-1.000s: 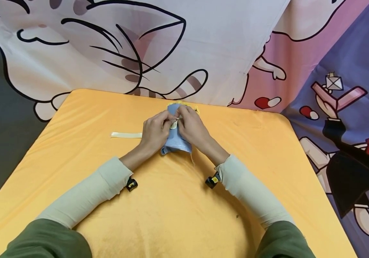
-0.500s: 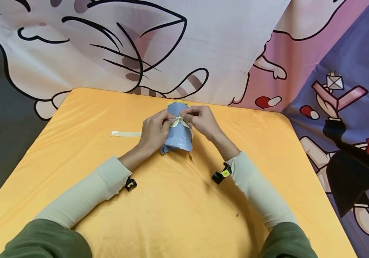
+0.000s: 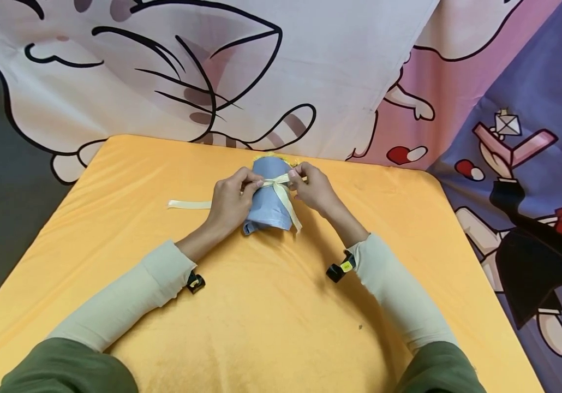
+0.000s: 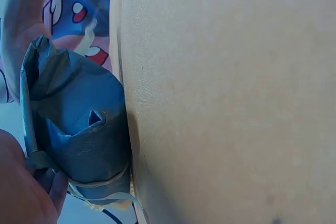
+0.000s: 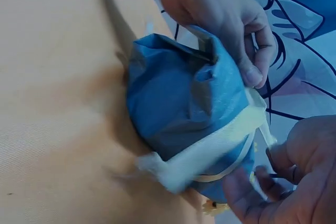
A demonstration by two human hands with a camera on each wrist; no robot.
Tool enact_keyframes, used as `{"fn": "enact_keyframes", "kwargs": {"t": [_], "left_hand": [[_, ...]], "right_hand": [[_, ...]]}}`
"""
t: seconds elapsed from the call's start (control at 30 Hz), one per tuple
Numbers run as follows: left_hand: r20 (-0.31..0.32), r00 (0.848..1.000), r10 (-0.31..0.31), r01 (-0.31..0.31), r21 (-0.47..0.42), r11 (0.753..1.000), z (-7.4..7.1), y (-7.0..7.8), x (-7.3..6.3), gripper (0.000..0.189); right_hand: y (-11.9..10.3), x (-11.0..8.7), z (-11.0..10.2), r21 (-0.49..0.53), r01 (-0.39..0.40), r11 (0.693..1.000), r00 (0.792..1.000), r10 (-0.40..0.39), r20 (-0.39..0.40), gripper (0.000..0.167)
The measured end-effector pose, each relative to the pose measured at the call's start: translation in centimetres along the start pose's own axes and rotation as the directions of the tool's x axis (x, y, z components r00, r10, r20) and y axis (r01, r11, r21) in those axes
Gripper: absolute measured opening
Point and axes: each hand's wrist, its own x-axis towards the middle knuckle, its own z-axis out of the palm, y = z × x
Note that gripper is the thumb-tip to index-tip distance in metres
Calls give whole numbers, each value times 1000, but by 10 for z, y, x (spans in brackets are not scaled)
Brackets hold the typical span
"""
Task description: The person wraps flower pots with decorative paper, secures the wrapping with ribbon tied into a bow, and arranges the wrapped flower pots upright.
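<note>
A bundle in blue wrapping paper (image 3: 267,210) lies on the yellow table, with yellow bits, apparently flowers, showing at its far end (image 3: 293,162). Round its middle runs a cream ribbon (image 3: 285,199), knotted on top, one tail hanging down the right side. My left hand (image 3: 231,201) pinches the ribbon just left of the knot. On the other side, my right hand (image 3: 312,188) pinches a part of the ribbon stretched out to the right. The right wrist view shows the folded paper end (image 5: 168,93) facing that camera. The left fingertips are partly hidden in the left wrist view.
The yellow-covered table (image 3: 261,327) reaches back to a hanging cloth (image 3: 340,82) printed with cartoon figures. A flat length of cream ribbon (image 3: 189,204) lies left of the bundle, running behind my left hand.
My right hand has drawn away from the knot to the right, pulling ribbon out with it. A ribbon tail now hangs over the bundle's right side. The left hand stays nearly in place.
</note>
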Motion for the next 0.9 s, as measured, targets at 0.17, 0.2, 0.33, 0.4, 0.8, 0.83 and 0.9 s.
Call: {"fn": "enact_keyframes", "kwargs": {"t": [0.17, 0.2, 0.33, 0.4, 0.8, 0.83, 0.9], "left_hand": [[15, 998, -55, 55, -47, 997, -4, -1, 0, 15], [18, 997, -69, 70, -60, 996, -5, -1, 1, 15], [36, 988, -150, 153, -110, 982, -7, -2, 2, 17], [48, 981, -190, 195, -145, 970, -7, -3, 2, 17], [96, 951, -293, 301, -73, 951, -12, 1, -5, 21], [108, 945, -309, 318, -76, 945, -12, 2, -5, 22], [130, 932, -339, 351, -85, 933, -12, 3, -6, 22]], "right_hand": [[6, -8, 2, 41, -93, 995, 996, 93, 17, 34], [8, -9, 2, 52, -112, 992, 994, 111, 22, 37], [16, -13, 3, 133, -185, 974, 983, 183, 25, 38], [19, -14, 4, 203, -212, 956, 977, 211, 26, 35], [36, -21, 6, 444, -259, 858, 964, 257, 66, 28], [37, -21, 7, 444, -268, 855, 962, 264, 72, 29], [38, -22, 8, 447, -287, 847, 956, 280, 84, 32]]}}
